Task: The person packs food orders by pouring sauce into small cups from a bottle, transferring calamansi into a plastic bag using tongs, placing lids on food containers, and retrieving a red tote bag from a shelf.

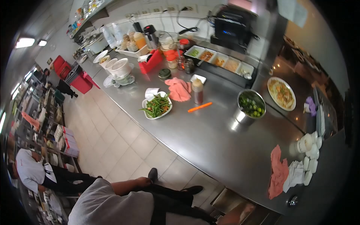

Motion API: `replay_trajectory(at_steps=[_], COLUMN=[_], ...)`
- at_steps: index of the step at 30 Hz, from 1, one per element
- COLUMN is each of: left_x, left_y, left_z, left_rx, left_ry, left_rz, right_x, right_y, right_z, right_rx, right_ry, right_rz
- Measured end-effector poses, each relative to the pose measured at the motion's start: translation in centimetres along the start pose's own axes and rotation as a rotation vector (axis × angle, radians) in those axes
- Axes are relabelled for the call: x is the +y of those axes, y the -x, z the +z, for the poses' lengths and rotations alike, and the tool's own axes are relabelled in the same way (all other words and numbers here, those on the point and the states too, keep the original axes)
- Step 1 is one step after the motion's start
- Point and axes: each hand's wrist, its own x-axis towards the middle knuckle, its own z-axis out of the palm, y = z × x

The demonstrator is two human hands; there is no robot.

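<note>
My left hand (143,182) hangs low beside the dark trousers, away from the steel counter (180,138); its fingers are too small to make out. At the bottom edge, my right hand (244,210) is partly visible below the counter, by an open lower compartment (225,199); its fingers are unclear. On the counter are a white dish of green beans (157,106), a pink cloth (179,89), a sauce bottle (197,92), an orange marker (200,107) and a steel pot of green vegetables (250,107).
An oval plate of food (281,93) stands right of the pot. A condiment tray (219,63) and bowls (120,68) are farther back. White containers (313,152) and another pink cloth (278,172) lie at right. A co-worker (32,167) is at left; red bins (79,79) stand beyond.
</note>
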Motion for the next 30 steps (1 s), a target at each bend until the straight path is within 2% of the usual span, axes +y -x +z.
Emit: replay_trajectory(at_steps=[5, 7, 8, 9, 10, 11, 13, 17, 19, 20, 22, 23, 25, 28, 29, 30], left_x=[-5.8, -8.7, -11.0, -15.4, -18.6, -20.5, -24.5, -32.1, -35.2, -36.4, -38.3, -40.0, -42.4, -43.9, -44.6, -45.5], left_y=[-0.8, -1.0, -0.8, -4.2, -4.8, -4.4, -4.1, -1.6, -0.3, 0.2, 0.4, -0.7, -2.7, -2.8, -3.0, -3.4], left_z=[-2.4, -4.4, -5.3, -4.6, -5.5, -7.2, -10.9, -17.1, -18.8, -19.4, -19.8, -18.9, -17.3, -16.1, -15.8, -15.3], left_rx=[0.074, 0.096, 0.110, 0.084, 0.142, 0.116, 0.090, 0.405, 0.600, 0.617, 0.654, 0.714, 0.698, 0.565, 0.488, 0.420], left_ry=[0.119, 0.056, 0.021, -0.008, -0.074, -0.071, -0.111, 0.086, 0.215, 0.296, 0.450, 0.504, 0.494, 0.562, 0.629, 0.675], left_rz=[0.049, 0.170, 0.218, 0.172, 0.261, 0.304, 0.191, 0.098, 0.111, 0.082, 0.035, 0.078, 0.060, 0.009, -0.005, -0.017], right_x=[6.4, 7.3, 7.3, 7.3, 7.5, 7.6, 7.8, 4.1, 1.4, -0.2, -6.0, -10.3, -18.1, -24.7, -25.9, -28.4], right_y=[16.1, 22.8, 26.4, 30.2, 34.5, 38.3, 46.2, 61.3, 68.5, 71.9, 78.9, 82.5, 88.5, 91.4, 91.5, 92.1], right_z=[2.5, 5.5, 7.9, 10.1, 12.4, 14.9, 19.4, 28.2, 33.1, 34.6, 36.9, 37.6, 39.3, 46.7, 50.4, 51.8], right_rx=[-0.317, -0.511, -0.617, -0.722, -0.832, -0.947, -1.157, -1.683, -1.947, -1.994, -2.059, -2.084, -2.028, -1.681, -1.455, -1.214], right_ry=[0.173, 0.276, 0.330, 0.383, 0.432, 0.483, 0.572, 1.012, 1.147, 0.985, 0.731, 0.642, 0.418, 0.073, -0.105, -0.061], right_rz=[0.204, 0.237, 0.240, 0.233, 0.213, 0.173, 0.045, -0.464, -0.526, -0.572, -0.687, -0.751, -0.912, -1.118, -1.236, -1.355])
